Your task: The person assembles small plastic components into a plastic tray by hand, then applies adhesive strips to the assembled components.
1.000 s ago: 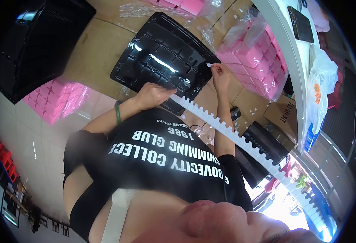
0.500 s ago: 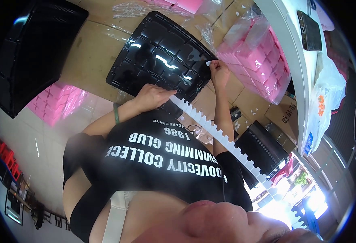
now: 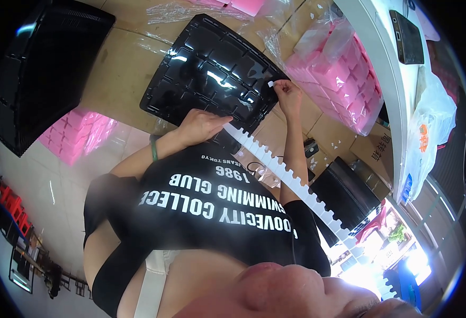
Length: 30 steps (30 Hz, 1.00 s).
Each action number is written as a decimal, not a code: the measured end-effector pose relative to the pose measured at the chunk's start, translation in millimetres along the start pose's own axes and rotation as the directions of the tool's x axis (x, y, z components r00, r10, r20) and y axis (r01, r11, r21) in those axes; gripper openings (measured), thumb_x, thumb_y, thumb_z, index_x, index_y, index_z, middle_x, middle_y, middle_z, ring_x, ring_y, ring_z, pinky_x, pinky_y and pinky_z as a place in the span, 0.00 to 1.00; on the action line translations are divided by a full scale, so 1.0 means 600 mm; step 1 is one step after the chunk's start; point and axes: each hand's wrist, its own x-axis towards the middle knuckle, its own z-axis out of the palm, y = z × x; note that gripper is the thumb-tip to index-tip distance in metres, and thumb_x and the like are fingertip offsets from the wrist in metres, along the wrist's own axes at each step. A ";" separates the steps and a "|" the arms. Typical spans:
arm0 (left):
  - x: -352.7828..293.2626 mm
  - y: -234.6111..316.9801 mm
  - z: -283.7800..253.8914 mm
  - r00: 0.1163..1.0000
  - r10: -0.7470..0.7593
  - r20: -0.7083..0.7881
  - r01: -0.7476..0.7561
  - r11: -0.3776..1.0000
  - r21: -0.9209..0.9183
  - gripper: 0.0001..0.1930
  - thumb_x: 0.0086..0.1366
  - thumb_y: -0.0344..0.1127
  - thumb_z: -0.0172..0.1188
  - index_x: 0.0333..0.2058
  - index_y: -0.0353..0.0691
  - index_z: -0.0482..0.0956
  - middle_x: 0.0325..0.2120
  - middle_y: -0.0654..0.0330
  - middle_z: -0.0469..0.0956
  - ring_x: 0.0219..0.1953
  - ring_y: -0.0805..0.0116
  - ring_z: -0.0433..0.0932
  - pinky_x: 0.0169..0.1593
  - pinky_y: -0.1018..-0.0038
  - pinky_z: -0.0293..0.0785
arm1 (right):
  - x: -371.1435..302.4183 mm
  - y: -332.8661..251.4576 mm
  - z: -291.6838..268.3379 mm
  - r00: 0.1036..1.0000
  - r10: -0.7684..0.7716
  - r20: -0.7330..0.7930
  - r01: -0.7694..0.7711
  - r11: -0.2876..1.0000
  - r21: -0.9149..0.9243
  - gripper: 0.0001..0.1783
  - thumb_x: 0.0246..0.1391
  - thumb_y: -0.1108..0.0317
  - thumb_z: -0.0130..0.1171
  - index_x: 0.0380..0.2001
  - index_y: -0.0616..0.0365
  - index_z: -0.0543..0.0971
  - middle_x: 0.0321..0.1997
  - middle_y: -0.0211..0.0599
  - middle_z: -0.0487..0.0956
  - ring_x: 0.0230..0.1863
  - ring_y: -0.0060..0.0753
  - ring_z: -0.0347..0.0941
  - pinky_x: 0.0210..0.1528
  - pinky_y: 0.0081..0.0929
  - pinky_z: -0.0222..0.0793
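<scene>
The right hand (image 3: 287, 96) is pinching a small white piece (image 3: 270, 84) between thumb and fingertips, holding it at the right side of a glossy black moulded tray (image 3: 204, 79). Over the tray's lower edge, the left hand (image 3: 200, 127) is gripping the end of a white toothed strip (image 3: 258, 153), which is running down to the right. The tray is lying on the brown tabletop (image 3: 119, 71). Plastic-wrapped pink blocks (image 3: 341, 79) are sitting to its right.
</scene>
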 end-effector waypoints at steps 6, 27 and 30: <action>-0.004 -0.016 -0.001 0.996 0.068 -0.065 -0.059 0.990 0.130 0.17 0.55 0.32 0.60 0.45 0.42 0.79 0.22 0.62 0.79 0.22 0.65 0.79 0.27 0.72 0.76 | -0.160 0.003 -0.074 0.995 0.018 -0.093 -0.009 0.995 0.102 0.05 0.53 0.70 0.59 0.30 0.61 0.78 0.22 0.28 0.74 0.27 0.16 0.69 0.31 0.17 0.66; -0.056 0.024 -0.022 0.981 0.114 -0.154 -0.085 0.979 0.183 0.16 0.52 0.30 0.61 0.42 0.41 0.81 0.21 0.60 0.79 0.22 0.65 0.79 0.26 0.72 0.76 | -0.239 -0.135 0.000 0.841 -0.227 0.492 -0.181 0.738 0.651 0.08 0.54 0.74 0.60 0.38 0.62 0.80 0.35 0.31 0.80 0.37 0.18 0.75 0.40 0.14 0.68; -0.073 0.018 -0.037 0.952 0.039 -0.303 0.015 0.985 0.173 0.16 0.53 0.30 0.61 0.43 0.41 0.81 0.21 0.59 0.79 0.22 0.64 0.79 0.27 0.71 0.75 | -0.193 -0.163 0.022 0.922 -0.171 0.347 -0.077 0.798 0.598 0.06 0.54 0.74 0.60 0.36 0.60 0.80 0.28 0.22 0.77 0.27 0.11 0.67 0.32 0.10 0.62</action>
